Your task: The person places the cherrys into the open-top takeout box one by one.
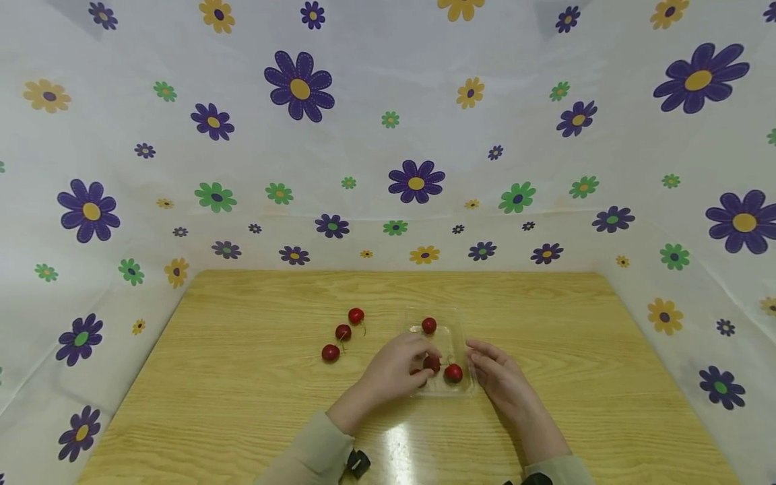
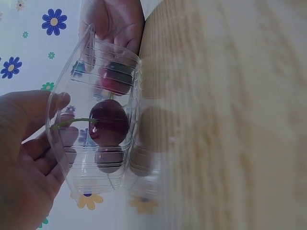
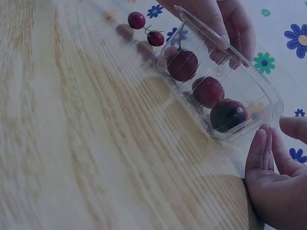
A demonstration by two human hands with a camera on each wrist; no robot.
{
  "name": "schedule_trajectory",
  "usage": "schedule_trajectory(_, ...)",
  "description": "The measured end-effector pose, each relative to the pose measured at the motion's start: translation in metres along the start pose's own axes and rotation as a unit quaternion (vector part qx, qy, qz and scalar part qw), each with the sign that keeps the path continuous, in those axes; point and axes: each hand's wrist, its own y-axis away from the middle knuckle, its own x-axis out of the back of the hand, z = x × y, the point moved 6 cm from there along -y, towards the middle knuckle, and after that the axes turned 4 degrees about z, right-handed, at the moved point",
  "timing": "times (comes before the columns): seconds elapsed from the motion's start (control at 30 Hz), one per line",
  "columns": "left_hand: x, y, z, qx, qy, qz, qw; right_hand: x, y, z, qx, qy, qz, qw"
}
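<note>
A clear plastic box (image 1: 438, 395) stands on the table with several dark red cherries in it, among them a cherry (image 1: 453, 373) at its near right and a cherry (image 1: 429, 326) at the far end. My left hand (image 1: 397, 367) reaches over the box's left rim. Its thumb and fingers stand apart close above a cherry (image 2: 109, 123) whose green stem (image 2: 79, 120) points toward them. On the box's right side, my right hand (image 1: 503, 380) rests straight fingers (image 3: 259, 148) against the outer wall, thumb beside the rim.
Left of the box, three cherries with stems lie in a slanting row: a far cherry (image 1: 356, 315), a middle cherry (image 1: 343, 332) and a near cherry (image 1: 330, 353). A flower-printed sheet (image 1: 364, 148) hangs behind and along both sides of the wooden table (image 1: 242, 404).
</note>
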Motion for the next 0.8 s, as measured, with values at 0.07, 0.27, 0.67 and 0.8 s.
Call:
schedule_trajectory(0.07, 0.001, 0.0, 0.0, -0.004, -0.001, 0.005, 1.0, 0.0, 0.001, -0.001, -0.003, -0.002, 0.002, 1.0)
schedule_trajectory(0.27, 0.006, 0.003, -0.001, 0.008, 0.019, 0.011, 0.9997, 0.0, 0.001, 0.0, -0.012, -0.002, 0.014, 0.9998)
schedule_trajectory(0.67, 0.02, 0.018, -0.016, 0.038, 0.04, 0.036, 0.9978, 0.001, 0.001, 0.001, -0.013, -0.002, 0.017, 0.9998)
schedule_trajectory(0.8, 0.026, 0.023, -0.022, 0.051, 0.048, 0.048, 0.9964, 0.0, 0.001, 0.001, -0.011, -0.005, 0.015, 0.9998)
